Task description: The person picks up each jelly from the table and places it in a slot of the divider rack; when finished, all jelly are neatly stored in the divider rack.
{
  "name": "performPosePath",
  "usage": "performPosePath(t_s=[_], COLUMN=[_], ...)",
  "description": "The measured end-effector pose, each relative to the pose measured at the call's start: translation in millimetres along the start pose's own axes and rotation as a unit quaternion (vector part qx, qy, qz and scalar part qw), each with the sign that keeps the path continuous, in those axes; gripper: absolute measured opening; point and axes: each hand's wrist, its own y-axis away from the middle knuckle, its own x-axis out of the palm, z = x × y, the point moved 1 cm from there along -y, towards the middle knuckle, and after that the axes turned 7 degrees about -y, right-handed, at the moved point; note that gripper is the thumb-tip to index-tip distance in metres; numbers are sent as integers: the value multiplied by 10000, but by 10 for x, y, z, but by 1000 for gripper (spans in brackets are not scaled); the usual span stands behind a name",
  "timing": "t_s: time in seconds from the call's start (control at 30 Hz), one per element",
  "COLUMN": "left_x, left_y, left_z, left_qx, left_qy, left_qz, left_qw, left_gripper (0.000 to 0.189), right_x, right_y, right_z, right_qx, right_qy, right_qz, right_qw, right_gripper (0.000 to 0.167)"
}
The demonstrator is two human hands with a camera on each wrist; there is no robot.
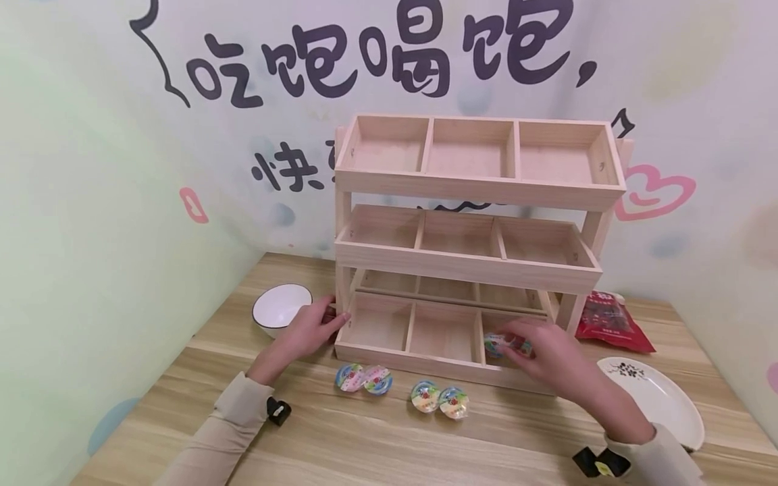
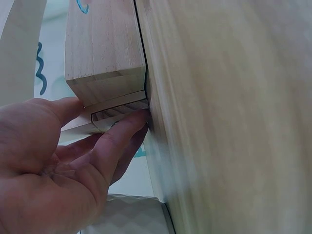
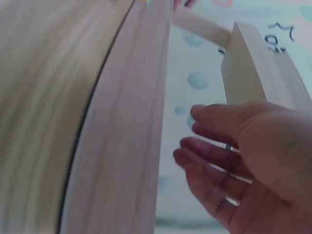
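Note:
A three-tier wooden rack [image 1: 468,260] with divided trays stands on the table. My left hand [image 1: 310,327] grips its lower left end, thumb at the front and fingers around the side; the left wrist view shows the fingers against the wood [image 2: 105,90]. My right hand [image 1: 556,358] is over the bottom tray's right compartment, beside small jelly cups [image 1: 494,344] that it partly hides. In the right wrist view the right hand [image 3: 243,156] has loosely bent fingers with nothing between them. In front of the rack lie two pairs of jelly cups, one left [image 1: 349,378] and one nearer the middle [image 1: 425,397].
A white bowl [image 1: 279,305] stands left of the rack, close to my left hand. On the right are a red snack packet [image 1: 614,324] and a white plate [image 1: 659,405], which lies near my right forearm. A wall with large writing rises behind the table.

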Motion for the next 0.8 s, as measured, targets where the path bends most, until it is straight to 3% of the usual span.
performPosePath(t_s=[0.27,0.5,0.8], left_x=[-12,-11,-5], left_y=[3,-10,-10], left_z=[-17,-3,11], left_qx=[-3,16,51], left_qy=[-25,-56,-29], left_qz=[15,0,-4], left_qw=[10000,10000,10000], left_gripper=[44,44,43], right_x=[217,376,509], right_y=[7,56,72], right_z=[302,449,448], right_qx=[-997,-947,-1160], right_qy=[-498,-1047,-1584], right_qz=[149,855,1376], right_qw=[9937,9863,9708], right_gripper=[16,18,27])
